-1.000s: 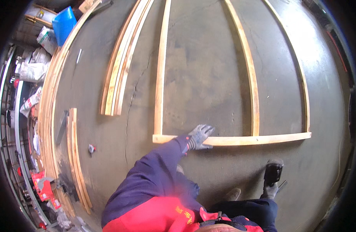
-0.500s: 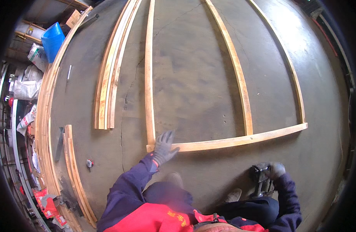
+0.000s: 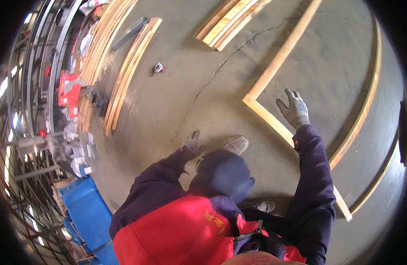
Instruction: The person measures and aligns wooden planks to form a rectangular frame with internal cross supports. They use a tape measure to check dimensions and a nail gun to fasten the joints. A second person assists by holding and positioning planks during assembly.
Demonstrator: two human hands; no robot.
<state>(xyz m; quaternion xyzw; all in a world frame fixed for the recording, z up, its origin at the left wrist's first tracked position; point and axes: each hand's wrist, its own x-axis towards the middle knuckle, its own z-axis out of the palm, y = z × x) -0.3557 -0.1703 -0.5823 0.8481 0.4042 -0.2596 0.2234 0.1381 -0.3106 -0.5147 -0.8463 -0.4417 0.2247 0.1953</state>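
Note:
My left hand (image 3: 194,144), in a grey work glove, hangs over the concrete floor beside my shoe with its fingers apart and nothing in it. My right hand (image 3: 296,110), gloved the same way, is open and holds nothing. It is just inside the corner of a wooden frame, near the short crosspiece (image 3: 270,120); whether it touches the wood I cannot tell. A long batten (image 3: 288,46) meets that crosspiece at the corner. Two more battens, a middle batten (image 3: 360,119) and an outer batten (image 3: 380,176), run from the crosspiece further right.
Loose battens (image 3: 227,22) lie at the top. Short battens (image 3: 132,75) and a long timber stack (image 3: 107,39) lie left, near a small device resembling a tape measure (image 3: 158,68). A blue box-like object (image 3: 86,212) and metal racking (image 3: 57,66) stand along the left side.
The view has swung left. My left hand has come off the frame's corner. My right hand has let go of the black nail gun, now out of sight, and reaches forward over the frame.

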